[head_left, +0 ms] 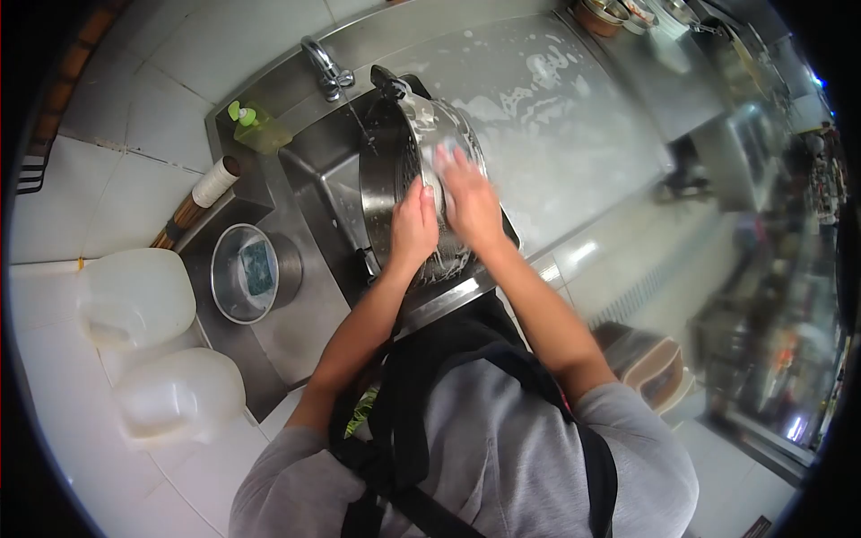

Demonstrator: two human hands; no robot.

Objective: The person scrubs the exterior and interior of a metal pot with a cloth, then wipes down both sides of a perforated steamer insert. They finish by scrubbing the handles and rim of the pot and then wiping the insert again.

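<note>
A large metal pot [380,184] with dark handles is tipped on its side in the sink [309,190], suds streaking its surface. My left hand [414,229] is closed on the pot's rim, fingers pointing up along it. Against the soapy side of the pot presses my right hand [473,202], slightly blurred, with its fingers together. Something whitish shows at those fingertips; I cannot tell whether it is a scrubber or foam. From the faucet [329,72] a thin stream of water falls beside the pot.
Foam spots the steel drainboard [574,148] on the right. A green-topped soap bottle [260,130] stands behind the sink's left corner. Left of the sink are a bamboo brush [202,197], a metal container [231,305] holding a green scouring pad [258,267], and two plastic jugs [139,296].
</note>
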